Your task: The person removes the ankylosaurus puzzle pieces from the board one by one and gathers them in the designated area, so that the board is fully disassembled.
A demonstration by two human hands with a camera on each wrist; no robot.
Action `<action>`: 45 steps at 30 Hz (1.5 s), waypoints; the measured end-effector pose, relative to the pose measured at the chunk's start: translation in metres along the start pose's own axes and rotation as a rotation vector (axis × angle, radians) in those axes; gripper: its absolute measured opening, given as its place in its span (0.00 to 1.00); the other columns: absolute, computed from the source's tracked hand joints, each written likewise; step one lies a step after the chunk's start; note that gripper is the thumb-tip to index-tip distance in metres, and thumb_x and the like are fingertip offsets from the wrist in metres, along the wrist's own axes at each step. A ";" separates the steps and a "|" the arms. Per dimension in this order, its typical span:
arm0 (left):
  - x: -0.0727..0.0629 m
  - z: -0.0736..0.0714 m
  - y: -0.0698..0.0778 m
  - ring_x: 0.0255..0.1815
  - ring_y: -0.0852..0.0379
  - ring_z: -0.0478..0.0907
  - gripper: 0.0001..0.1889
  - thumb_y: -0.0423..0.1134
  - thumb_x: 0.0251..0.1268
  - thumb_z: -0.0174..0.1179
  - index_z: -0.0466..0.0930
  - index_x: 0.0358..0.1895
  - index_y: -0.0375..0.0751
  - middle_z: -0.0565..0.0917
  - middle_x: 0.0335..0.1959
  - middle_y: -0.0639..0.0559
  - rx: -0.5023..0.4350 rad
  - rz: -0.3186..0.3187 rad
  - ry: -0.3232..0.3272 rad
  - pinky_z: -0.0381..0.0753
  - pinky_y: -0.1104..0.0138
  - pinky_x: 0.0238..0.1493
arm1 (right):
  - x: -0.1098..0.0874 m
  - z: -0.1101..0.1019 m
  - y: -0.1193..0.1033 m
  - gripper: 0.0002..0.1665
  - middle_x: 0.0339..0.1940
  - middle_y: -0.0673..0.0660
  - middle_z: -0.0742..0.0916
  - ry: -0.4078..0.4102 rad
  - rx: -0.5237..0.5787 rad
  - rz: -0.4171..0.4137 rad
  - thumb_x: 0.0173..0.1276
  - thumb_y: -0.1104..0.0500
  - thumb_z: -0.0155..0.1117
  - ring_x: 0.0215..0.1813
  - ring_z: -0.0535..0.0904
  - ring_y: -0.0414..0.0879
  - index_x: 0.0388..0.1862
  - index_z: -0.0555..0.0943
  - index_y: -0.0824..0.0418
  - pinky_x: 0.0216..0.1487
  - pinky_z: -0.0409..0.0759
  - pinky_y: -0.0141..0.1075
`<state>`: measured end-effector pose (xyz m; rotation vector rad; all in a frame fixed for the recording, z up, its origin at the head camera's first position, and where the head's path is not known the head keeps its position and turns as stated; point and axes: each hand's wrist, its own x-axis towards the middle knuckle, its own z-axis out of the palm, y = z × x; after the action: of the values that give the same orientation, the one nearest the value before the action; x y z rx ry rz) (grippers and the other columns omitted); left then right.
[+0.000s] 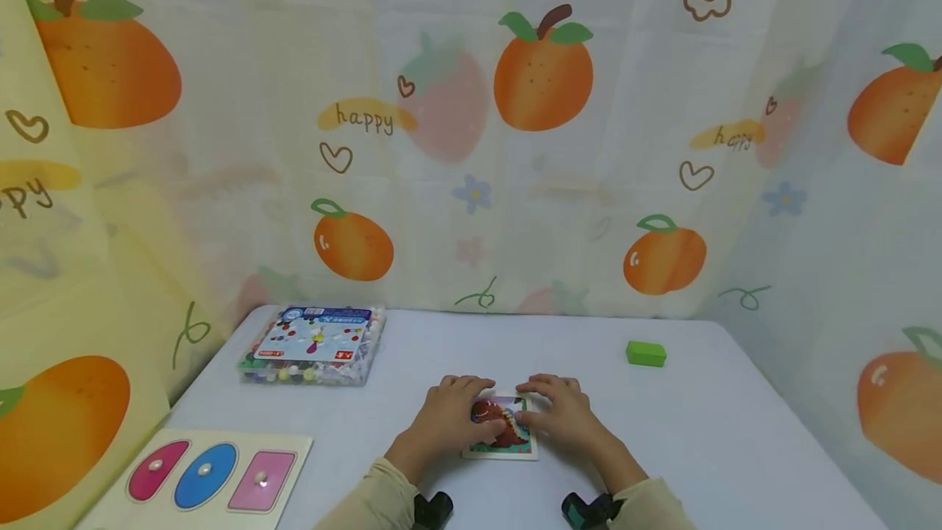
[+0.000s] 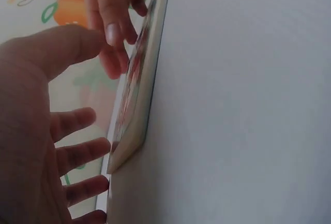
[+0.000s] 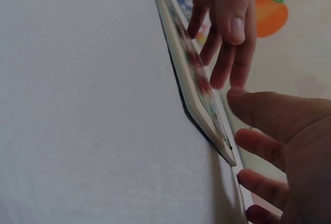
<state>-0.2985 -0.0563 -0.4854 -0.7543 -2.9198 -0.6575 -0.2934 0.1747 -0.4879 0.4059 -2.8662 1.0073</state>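
A small square picture board [image 1: 513,437] with a light border and a reddish-brown dinosaur picture lies flat on the white table. My left hand [image 1: 447,417] is at its left side, fingers spread and thumb over the picture. Opposite it, my right hand [image 1: 565,415] has its thumb over the right part, fingers near the far corner. The left wrist view shows the board's pale edge [image 2: 135,131] low on the table, the left fingertips [image 2: 85,154] close beside it. In the right wrist view the right thumb [image 3: 269,111] stands above the board [image 3: 194,81]. Neither hand grips it.
At the back left stands a clear plastic box [image 1: 312,346] of colourful small pieces with a printed label. A knob-shape board [image 1: 298,464] with red, blue and pink pieces lies front left. A green block [image 1: 646,353] sits at the back right. Fruit-print curtains [image 1: 515,186] surround the table.
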 end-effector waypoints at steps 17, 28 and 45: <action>0.003 0.007 0.011 0.59 0.48 0.65 0.29 0.70 0.55 0.61 0.81 0.57 0.61 0.74 0.59 0.52 -0.003 0.032 0.149 0.63 0.46 0.55 | 0.002 -0.007 -0.001 0.19 0.63 0.50 0.77 0.056 -0.109 -0.041 0.56 0.42 0.75 0.65 0.63 0.56 0.48 0.84 0.38 0.59 0.60 0.60; 0.003 0.013 0.011 0.60 0.46 0.64 0.26 0.68 0.54 0.64 0.83 0.55 0.64 0.74 0.59 0.51 -0.007 0.028 0.131 0.62 0.46 0.55 | -0.004 -0.004 0.003 0.18 0.61 0.53 0.79 0.072 -0.076 -0.038 0.54 0.42 0.77 0.63 0.66 0.58 0.42 0.83 0.41 0.57 0.61 0.62; -0.002 0.013 0.007 0.61 0.46 0.64 0.24 0.66 0.55 0.65 0.85 0.54 0.64 0.74 0.60 0.50 -0.016 0.008 0.136 0.61 0.45 0.57 | -0.003 -0.001 -0.008 0.16 0.60 0.55 0.80 0.028 -0.151 -0.065 0.56 0.42 0.75 0.61 0.70 0.59 0.38 0.81 0.44 0.61 0.66 0.59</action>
<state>-0.2925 -0.0467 -0.4954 -0.6927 -2.7907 -0.7031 -0.2885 0.1704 -0.4827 0.4652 -2.8586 0.7738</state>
